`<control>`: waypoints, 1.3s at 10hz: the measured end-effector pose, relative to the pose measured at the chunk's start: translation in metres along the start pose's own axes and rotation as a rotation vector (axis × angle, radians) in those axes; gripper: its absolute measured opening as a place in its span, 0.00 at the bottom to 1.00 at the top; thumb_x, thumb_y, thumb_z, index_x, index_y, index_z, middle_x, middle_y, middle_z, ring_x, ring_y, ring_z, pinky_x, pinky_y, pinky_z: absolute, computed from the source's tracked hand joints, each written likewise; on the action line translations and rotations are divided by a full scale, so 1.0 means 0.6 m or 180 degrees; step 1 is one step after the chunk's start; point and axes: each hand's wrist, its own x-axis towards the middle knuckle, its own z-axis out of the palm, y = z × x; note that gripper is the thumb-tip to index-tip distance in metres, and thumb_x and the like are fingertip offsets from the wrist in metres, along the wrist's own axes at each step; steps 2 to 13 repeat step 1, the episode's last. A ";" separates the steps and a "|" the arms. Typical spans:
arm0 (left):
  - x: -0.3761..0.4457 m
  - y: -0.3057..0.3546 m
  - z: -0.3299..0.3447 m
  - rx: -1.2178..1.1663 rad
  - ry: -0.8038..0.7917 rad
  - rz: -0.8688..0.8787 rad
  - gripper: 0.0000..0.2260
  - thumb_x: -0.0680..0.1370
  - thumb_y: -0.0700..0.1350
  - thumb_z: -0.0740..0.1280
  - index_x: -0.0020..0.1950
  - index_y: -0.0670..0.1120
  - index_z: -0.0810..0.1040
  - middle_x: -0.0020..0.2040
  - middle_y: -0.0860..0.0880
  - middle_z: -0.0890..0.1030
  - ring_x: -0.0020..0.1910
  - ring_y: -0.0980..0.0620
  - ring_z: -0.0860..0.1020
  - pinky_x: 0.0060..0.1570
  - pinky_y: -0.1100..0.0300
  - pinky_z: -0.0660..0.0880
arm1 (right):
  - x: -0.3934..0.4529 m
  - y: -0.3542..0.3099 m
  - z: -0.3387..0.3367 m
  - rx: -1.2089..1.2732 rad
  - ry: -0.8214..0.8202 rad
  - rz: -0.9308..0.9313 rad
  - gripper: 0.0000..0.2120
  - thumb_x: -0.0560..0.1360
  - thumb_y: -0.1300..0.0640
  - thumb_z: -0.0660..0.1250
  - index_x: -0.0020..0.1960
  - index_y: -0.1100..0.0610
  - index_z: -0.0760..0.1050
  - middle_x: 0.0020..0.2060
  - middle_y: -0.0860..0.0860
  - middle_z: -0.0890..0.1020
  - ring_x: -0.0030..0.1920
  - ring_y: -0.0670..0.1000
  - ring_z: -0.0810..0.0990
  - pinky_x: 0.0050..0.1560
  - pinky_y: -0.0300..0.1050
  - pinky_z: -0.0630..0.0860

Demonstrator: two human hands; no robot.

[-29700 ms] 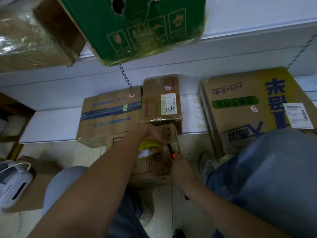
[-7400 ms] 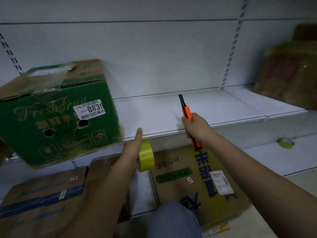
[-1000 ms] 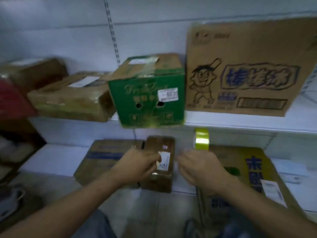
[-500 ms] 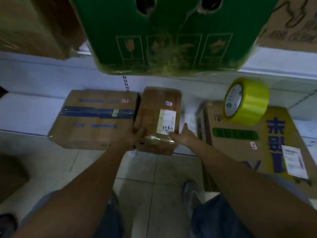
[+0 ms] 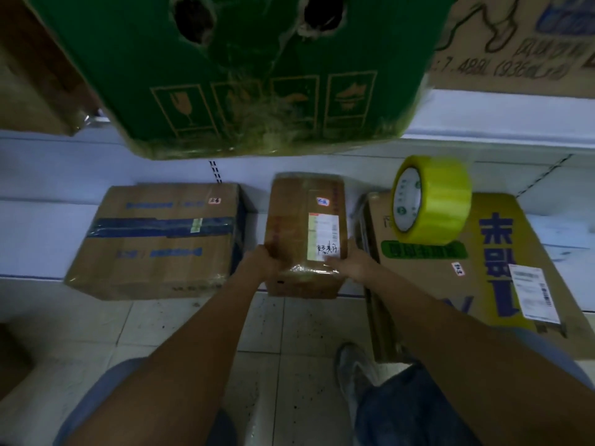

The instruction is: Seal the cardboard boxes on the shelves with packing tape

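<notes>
A small brown parcel (image 5: pixel 297 220) with a white label lies on the lowest white shelf (image 5: pixel 38 239), between two bigger boxes. My left hand (image 5: pixel 262 263) grips its front left corner and my right hand (image 5: pixel 352 263) grips its front right corner. A roll of yellow packing tape (image 5: pixel 433 201) stands on edge on top of the large yellow-brown box (image 5: pixel 476 284) at the right. A brown box with a blue tape strip (image 5: pixel 161 239) lies at the left.
A green fruit box (image 5: pixel 244 69) juts over the upper shelf edge just above the parcel, with a printed brown carton (image 5: pixel 521 40) to its right. Tiled floor (image 5: pixel 299 329), my knees and one shoe (image 5: pixel 349 365) fill the foreground.
Both hands have closed on the front corners of the small parcel, the right one moving in from its side. The tape roll stays on the right box.
</notes>
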 end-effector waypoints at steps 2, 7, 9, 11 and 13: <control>-0.021 0.019 -0.012 0.0548 0.0296 0.0653 0.25 0.72 0.59 0.57 0.63 0.46 0.74 0.54 0.43 0.80 0.50 0.43 0.81 0.52 0.46 0.80 | -0.042 -0.007 -0.013 -0.1089 0.0334 -0.0592 0.33 0.76 0.42 0.68 0.74 0.55 0.61 0.65 0.56 0.75 0.62 0.58 0.77 0.62 0.53 0.75; -0.021 0.019 -0.012 0.0548 0.0296 0.0653 0.25 0.72 0.59 0.57 0.63 0.46 0.74 0.54 0.43 0.80 0.50 0.43 0.81 0.52 0.46 0.80 | -0.042 -0.007 -0.013 -0.1089 0.0334 -0.0592 0.33 0.76 0.42 0.68 0.74 0.55 0.61 0.65 0.56 0.75 0.62 0.58 0.77 0.62 0.53 0.75; -0.021 0.019 -0.012 0.0548 0.0296 0.0653 0.25 0.72 0.59 0.57 0.63 0.46 0.74 0.54 0.43 0.80 0.50 0.43 0.81 0.52 0.46 0.80 | -0.042 -0.007 -0.013 -0.1089 0.0334 -0.0592 0.33 0.76 0.42 0.68 0.74 0.55 0.61 0.65 0.56 0.75 0.62 0.58 0.77 0.62 0.53 0.75; -0.021 0.019 -0.012 0.0548 0.0296 0.0653 0.25 0.72 0.59 0.57 0.63 0.46 0.74 0.54 0.43 0.80 0.50 0.43 0.81 0.52 0.46 0.80 | -0.042 -0.007 -0.013 -0.1089 0.0334 -0.0592 0.33 0.76 0.42 0.68 0.74 0.55 0.61 0.65 0.56 0.75 0.62 0.58 0.77 0.62 0.53 0.75; -0.021 0.019 -0.012 0.0548 0.0296 0.0653 0.25 0.72 0.59 0.57 0.63 0.46 0.74 0.54 0.43 0.80 0.50 0.43 0.81 0.52 0.46 0.80 | -0.042 -0.007 -0.013 -0.1089 0.0334 -0.0592 0.33 0.76 0.42 0.68 0.74 0.55 0.61 0.65 0.56 0.75 0.62 0.58 0.77 0.62 0.53 0.75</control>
